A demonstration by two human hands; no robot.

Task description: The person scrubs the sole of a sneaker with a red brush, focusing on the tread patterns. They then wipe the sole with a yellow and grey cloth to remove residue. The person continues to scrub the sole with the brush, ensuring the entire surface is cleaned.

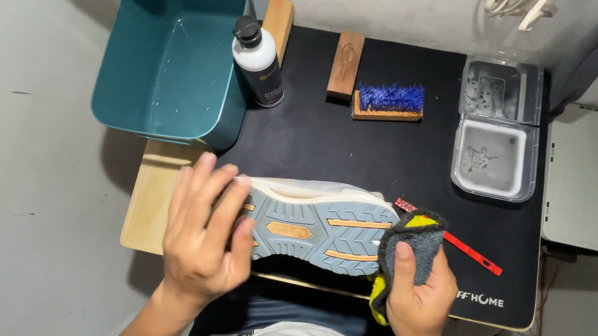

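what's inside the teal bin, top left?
Nothing visible inside the teal bin: only bare floor and walls with some light scuffs or smears. The strip just inside its near wall is hidden by the rim, and the white bottle stands outside it.

Bare black mat (359, 152) lies open between shoe (323, 225) and brushes (387, 100); bottle (259, 63) and tub (171, 53) crowd the left.

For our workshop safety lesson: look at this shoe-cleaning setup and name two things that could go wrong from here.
1. The grey-soled sneaker is held at the near table edge, gripped by the left hand at one end only, while the right hand presses a grey and yellow cloth on the other; it might slip and fall.
2. The white bottle with a black cap stands close beside the teal plastic tub; a nudge could tip it.
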